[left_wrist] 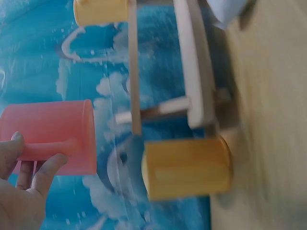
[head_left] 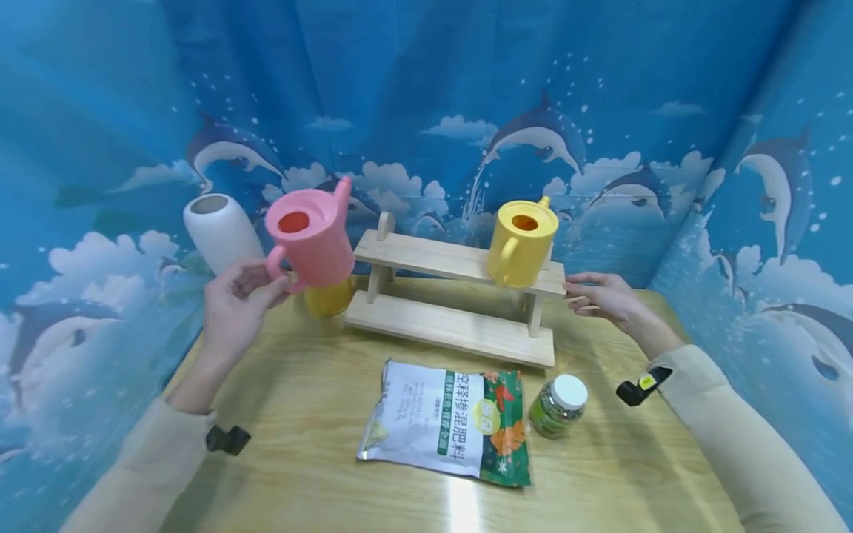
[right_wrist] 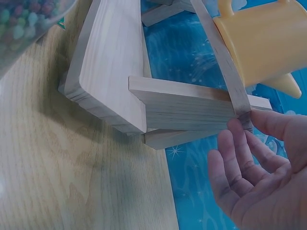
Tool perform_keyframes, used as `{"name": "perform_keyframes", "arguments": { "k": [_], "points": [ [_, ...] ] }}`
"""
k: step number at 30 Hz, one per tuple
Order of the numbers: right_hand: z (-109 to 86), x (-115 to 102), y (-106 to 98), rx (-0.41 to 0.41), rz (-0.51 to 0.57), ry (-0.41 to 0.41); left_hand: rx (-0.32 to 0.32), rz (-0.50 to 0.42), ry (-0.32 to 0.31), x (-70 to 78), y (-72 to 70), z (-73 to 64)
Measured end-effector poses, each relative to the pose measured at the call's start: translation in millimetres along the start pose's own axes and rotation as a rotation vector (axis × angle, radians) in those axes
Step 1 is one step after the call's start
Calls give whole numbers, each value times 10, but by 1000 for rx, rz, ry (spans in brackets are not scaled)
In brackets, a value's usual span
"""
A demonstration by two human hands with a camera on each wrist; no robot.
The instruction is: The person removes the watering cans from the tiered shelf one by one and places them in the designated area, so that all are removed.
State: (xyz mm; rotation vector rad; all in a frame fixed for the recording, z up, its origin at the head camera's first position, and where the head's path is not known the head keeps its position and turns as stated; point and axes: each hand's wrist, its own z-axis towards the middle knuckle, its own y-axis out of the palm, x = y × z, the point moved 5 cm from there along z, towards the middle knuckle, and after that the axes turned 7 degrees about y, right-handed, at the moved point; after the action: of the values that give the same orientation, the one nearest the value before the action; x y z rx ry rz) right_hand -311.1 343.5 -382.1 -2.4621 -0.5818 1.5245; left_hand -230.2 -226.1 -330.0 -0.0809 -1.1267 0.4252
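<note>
A pink watering can [head_left: 316, 248] is held up at the left by its handle, which my left hand [head_left: 236, 303] grips between thumb and fingers. In the left wrist view the pink can [left_wrist: 53, 122] is clear of the table. My right hand [head_left: 603, 300] pinches the right end of a two-tier wooden shelf [head_left: 433, 259]. The right wrist view shows thumb and fingertips at the end of the upper board [right_wrist: 230, 81]. On that board, near its right end, stands a yellow watering can [head_left: 516, 252].
Behind the pink can, a yellow container [head_left: 329, 297] is partly hidden left of the shelf. A white vase [head_left: 223, 233] stands farther left. In front lie a fertilizer bag [head_left: 426, 422] and a white-lidded jar [head_left: 558, 406] of coloured beads. A dolphin-print curtain [head_left: 400, 89] surrounds the table.
</note>
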Motion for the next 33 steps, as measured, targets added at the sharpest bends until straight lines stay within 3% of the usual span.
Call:
{"name": "perform_keyframes", "arguments": {
  "k": [6,10,12,16,20,27,33],
  "points": [
    [14,3,30,7,3,6,79,51,-97,-233,-421,-314],
    [12,7,35,7,3,6,133,5,-174,-414,-648,-522],
    [9,7,32,12,3,6,161,25,-207,-500,-760,-624],
    [7,7,23,16,1,6,235,86,-312,-703,-989,-830],
    [13,12,12,20,1,11,291,60,-418,-926,-1177,-1002],
    [-2,2,9,21,0,10,328,169,-560,-1152,-1325,-1148],
    [-9,-8,19,22,-8,6,342,199,-569,-1256,-1333,-1175]
  ]
}}
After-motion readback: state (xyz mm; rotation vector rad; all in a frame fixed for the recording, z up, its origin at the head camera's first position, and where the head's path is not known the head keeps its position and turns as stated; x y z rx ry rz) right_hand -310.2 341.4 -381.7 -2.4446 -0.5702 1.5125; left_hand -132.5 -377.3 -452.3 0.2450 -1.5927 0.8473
